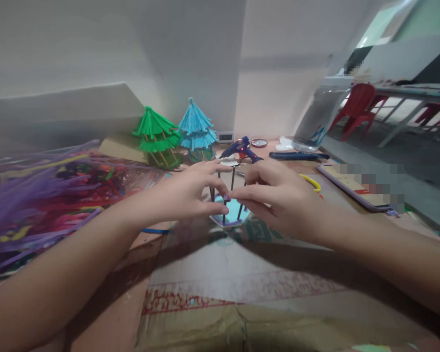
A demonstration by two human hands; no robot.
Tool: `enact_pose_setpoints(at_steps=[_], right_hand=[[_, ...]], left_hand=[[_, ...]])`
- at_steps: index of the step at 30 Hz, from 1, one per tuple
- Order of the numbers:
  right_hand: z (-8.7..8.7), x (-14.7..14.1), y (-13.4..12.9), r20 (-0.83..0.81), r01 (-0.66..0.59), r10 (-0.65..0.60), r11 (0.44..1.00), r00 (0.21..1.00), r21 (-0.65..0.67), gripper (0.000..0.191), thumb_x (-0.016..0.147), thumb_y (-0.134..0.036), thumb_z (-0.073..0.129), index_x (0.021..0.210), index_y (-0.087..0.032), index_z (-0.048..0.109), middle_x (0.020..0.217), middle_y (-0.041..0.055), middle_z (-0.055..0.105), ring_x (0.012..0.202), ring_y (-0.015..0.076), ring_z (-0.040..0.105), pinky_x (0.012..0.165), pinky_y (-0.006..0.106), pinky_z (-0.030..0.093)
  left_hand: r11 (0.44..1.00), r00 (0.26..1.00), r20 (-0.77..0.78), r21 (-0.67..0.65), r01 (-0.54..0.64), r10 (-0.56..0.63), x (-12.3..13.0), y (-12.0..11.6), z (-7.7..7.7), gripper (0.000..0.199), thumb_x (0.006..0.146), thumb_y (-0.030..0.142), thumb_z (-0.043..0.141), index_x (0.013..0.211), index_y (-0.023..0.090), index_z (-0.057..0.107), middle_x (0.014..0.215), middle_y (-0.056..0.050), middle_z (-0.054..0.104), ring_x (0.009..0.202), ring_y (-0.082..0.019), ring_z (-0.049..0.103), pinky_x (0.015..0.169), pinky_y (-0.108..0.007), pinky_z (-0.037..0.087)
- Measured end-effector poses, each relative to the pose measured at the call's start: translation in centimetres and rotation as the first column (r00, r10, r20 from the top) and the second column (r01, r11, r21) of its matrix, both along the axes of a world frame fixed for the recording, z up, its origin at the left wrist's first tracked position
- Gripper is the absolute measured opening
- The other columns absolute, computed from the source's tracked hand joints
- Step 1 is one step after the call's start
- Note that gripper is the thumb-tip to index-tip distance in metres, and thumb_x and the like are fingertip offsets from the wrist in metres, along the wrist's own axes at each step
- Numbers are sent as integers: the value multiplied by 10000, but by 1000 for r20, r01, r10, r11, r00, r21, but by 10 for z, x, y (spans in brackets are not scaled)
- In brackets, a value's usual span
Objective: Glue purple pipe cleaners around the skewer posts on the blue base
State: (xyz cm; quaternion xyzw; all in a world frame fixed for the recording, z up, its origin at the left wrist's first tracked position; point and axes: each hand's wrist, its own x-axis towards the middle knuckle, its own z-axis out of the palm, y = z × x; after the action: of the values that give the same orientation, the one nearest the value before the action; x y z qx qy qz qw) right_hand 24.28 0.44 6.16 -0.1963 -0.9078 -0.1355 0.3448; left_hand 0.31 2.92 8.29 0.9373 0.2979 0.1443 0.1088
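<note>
A small pavilion-like frame stands between my hands, with a light-blue base (233,209) edged in purple and several dark upright posts (233,178). My left hand (192,190) comes in from the left, its thumb and index finger closed about the near post. My right hand (278,195) reaches in from the right, its fingertips pinching a small purple piece (226,198) against that post. Part of the frame's far side is hidden behind my fingers.
Behind stand a green tiered model (157,129), a blue tiered model (197,129) and a blue glue gun (240,148). A cutter knife (298,156), a clear jar (320,115) and a phone (359,188) lie right. Coloured pipe cleaners (51,200) pile left; cardboard (205,274) lies beneath.
</note>
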Motion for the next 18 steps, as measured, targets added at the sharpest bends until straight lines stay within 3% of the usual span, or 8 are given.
enact_pose_setpoints(at_steps=[5, 10, 18], right_hand=[[-2, -3, 2, 5, -7, 7, 997, 1000, 83, 133, 975, -190, 584, 1061, -212, 683, 1154, 102, 701, 1105, 235, 596, 925, 407, 487], [-8, -5, 6, -8, -14, 14, 998, 1000, 61, 133, 966, -182, 589, 1059, -240, 665, 1136, 68, 730, 1117, 238, 611, 970, 443, 487], [-8, -7, 5, -36, -16, 18, 997, 999, 73, 143, 945, -156, 601, 1026, -248, 676, 1032, 54, 742, 1067, 237, 604, 972, 449, 482]], left_hand=[[1000, 1000, 0, 3, 23, -23, 2, 1, 0, 207, 880, 396, 697, 999, 238, 759, 1472, -60, 558, 1412, -252, 474, 1172, -411, 382], [998, 998, 17, 0, 58, -58, 1, 2, -1, 210, 915, 383, 657, 1058, 262, 752, 1431, -37, 591, 1421, -232, 464, 1171, -395, 377], [998, 998, 25, -8, 66, -66, 1, 4, -1, 167, 902, 369, 668, 987, 265, 768, 1419, -30, 607, 1435, -226, 450, 1192, -397, 346]])
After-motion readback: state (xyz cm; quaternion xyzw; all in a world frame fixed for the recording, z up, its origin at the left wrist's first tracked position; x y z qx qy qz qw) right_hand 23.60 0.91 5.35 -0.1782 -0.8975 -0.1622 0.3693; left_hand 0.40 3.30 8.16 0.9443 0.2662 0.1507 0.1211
